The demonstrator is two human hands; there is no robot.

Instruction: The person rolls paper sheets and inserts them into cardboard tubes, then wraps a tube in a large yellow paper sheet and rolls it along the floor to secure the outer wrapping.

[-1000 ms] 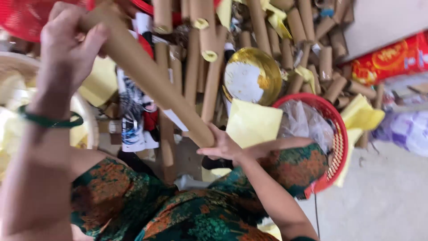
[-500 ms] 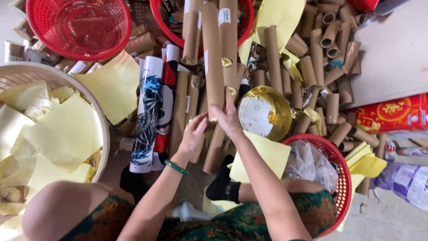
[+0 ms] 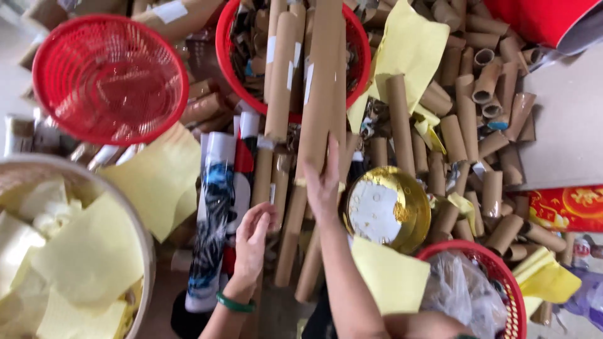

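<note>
The right hand [image 3: 325, 182] lies on the lower part of a long brown tube [image 3: 320, 94], fingers [image 3: 331, 157] stretched along it and pressed against its side; whether the thumb wraps round behind cannot be told. The tube runs from the hand up into a red basket [image 3: 229, 56], where it stands among other long tubes of the same kind. It is smooth cardboard, round and straight, with a white label strip near its upper part.

The left hand [image 3: 252, 242] is lower and to the left, fingers loosely curled with the tips close together, touching or just beside a shorter tube [image 3: 262, 179] that lies next to the long one; it grips nothing that can be seen clearly. A green bangle [image 3: 235, 304] sits on that wrist.

Just left of the left hand lies a rolled print [image 3: 210, 213], glossy, in blue, black and white. Right of the right hand is a shiny gold bowl [image 3: 389, 210] with a pale inside. Beyond it a heap of short tubes [image 3: 477, 125] lies in a loose pile, dull brown, some with open ends showing. Soft yellow paper [image 3: 408, 50] sheets lie over the heap, beside the print and in a wide pale tub [image 3: 144, 251] at the left edge. A second red basket [image 3: 110, 78], open plastic mesh, sits at upper left, and a third [image 3: 502, 276] at lower right holds crumpled clear plastic.
</note>
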